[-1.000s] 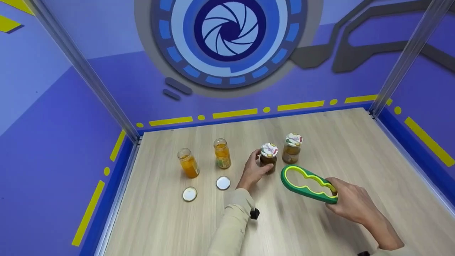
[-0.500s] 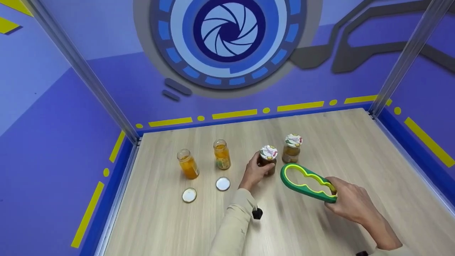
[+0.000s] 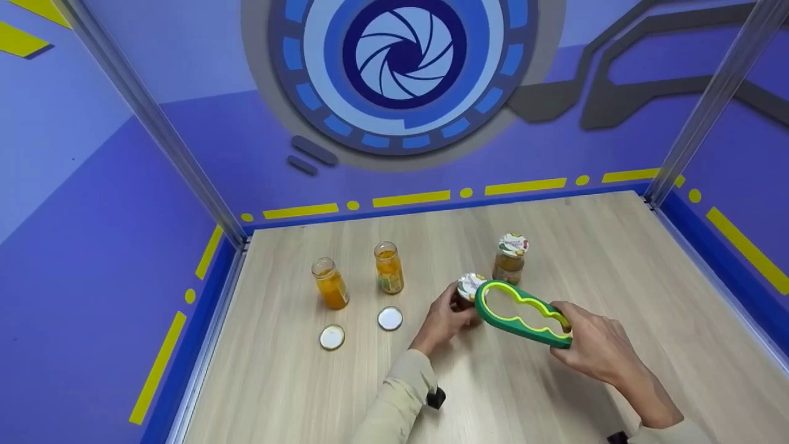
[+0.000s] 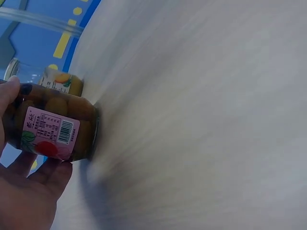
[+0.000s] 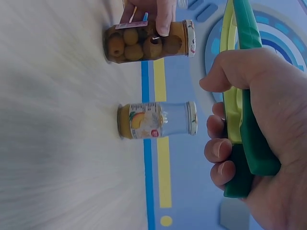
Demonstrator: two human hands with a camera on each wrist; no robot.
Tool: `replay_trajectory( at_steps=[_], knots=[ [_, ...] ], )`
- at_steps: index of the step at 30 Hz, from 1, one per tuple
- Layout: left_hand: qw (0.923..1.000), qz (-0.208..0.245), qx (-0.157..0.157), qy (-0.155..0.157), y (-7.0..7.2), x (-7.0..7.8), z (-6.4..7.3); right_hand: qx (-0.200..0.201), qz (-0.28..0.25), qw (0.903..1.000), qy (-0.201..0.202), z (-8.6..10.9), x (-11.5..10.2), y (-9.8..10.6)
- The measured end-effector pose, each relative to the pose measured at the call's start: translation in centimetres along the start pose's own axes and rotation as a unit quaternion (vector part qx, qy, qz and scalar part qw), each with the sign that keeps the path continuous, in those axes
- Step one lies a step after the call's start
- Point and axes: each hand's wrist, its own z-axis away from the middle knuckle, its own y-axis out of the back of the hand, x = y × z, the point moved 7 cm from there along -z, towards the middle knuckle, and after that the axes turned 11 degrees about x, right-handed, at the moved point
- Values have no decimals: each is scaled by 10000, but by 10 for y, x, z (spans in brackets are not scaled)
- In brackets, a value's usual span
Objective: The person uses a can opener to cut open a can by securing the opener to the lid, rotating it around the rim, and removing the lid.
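My left hand (image 3: pixel 441 324) grips a glass jar of round brown fruit (image 4: pixel 86 115) around its side; its printed white lid (image 3: pixel 471 286) stays on. I cannot tell whether the jar's base touches the table. In my right hand (image 3: pixel 595 342) is a green jar opener (image 3: pixel 524 331) with a wavy yellow inner edge, held by one end. Its wide looped end overlaps the lid's right side in the head view; contact cannot be told. Behind them stands a second lidded jar (image 3: pixel 509 269), upright, with a fruit label in the right wrist view.
Two lidless jars of orange fruit, one left (image 3: pixel 333 291) and one beside it (image 3: pixel 389 274), stand upright on the wooden table (image 3: pixel 296 394). Two lids, one left (image 3: pixel 331 337) and one right (image 3: pixel 389 318), lie in front of them. Blue-purple walls (image 3: pixel 203 148) enclose the table.
My left hand has drawn the jar toward me and slightly right. The jar opener has shifted left, so its looped end now overlaps the lid in the head view.
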Motion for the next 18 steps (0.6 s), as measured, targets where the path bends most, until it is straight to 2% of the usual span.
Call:
replay_trajectory(
  at_steps=[5,8,18],
  knots=[
    [9997,121,-112,-183,-5,-1,19,71,15,9999,130,-5,-8,-2],
    [9994,239,-217,-153,-5,-2,29,118,26,9996,261,-10,-16,-4],
    [9975,342,-432,436,3,-8,58,-3,82,9979,646,-22,-41,-19]
  ],
)
